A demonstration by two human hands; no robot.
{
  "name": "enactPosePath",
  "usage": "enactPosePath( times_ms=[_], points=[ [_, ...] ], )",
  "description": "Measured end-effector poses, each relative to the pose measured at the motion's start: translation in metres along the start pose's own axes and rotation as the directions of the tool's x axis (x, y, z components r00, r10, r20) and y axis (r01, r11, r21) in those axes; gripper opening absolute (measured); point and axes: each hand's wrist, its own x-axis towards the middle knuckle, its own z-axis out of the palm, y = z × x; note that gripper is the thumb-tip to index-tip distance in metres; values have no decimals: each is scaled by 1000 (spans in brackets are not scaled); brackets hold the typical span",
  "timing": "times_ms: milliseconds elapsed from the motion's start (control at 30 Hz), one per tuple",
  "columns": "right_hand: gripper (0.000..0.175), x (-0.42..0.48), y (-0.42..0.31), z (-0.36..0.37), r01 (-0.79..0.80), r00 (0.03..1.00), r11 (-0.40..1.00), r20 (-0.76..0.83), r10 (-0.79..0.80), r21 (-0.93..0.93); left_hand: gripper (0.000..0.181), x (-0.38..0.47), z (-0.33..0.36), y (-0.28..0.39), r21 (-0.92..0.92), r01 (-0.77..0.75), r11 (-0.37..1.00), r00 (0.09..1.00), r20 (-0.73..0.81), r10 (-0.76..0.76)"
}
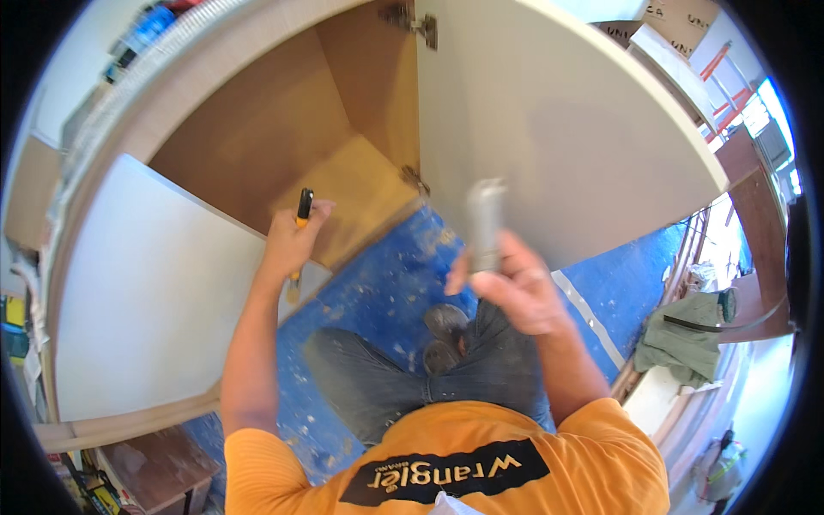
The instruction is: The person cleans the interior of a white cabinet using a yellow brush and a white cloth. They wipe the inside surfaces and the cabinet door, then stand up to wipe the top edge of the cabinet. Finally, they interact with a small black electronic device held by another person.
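My left hand (291,239) is closed around a slim black-and-yellow pen-like tool (305,203). Its black end points up, and a yellow part shows below the fist. Behind this hand lies the open wooden cabinet (257,135). My right hand (518,283) grips a short silver-grey object (487,222) by its lower end; motion blur hides what it is. That object is held up in front of the swung-out pale cabinet door (573,129). Metal hinges (421,29) join the door to the cabinet side. A white panel (161,290) covers the left part of the cabinet.
A blue, paint-spattered floor covering (386,270) spreads under my bent legs. To the right are a grey-green cloth (682,335), timber lengths and a white strip (589,315). Cardboard boxes (682,22) stand far right. A brown wooden box (158,463) sits at lower left.
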Motion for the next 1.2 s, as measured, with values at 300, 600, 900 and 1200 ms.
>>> enactPosePath(
  times_ms=[300, 600, 900, 1200],
  points=[
    [11, -86, -146, -48, 324, 505, 634, -438, -744, -702, 68, -4, -55, 160, 968, -152, 199, 638, -58, 768],
    [14, -139, -125, -76, 143, 568, 697, -518, -639, -703, 69, 136, -2, 173, 991, -80, 105, 682, -23, 731],
    [17, -133, -102, -94, 62, 572, 736, -580, -579, -674, 64, 168, 38, 205, 998, -43, -44, 689, 61, 723],
    [15, -93, -78, -102, 204, 584, 819, -605, -542, -536, 42, 63, -4, 164, -390, -320, 864, 868, -486, 103]
  ],
)
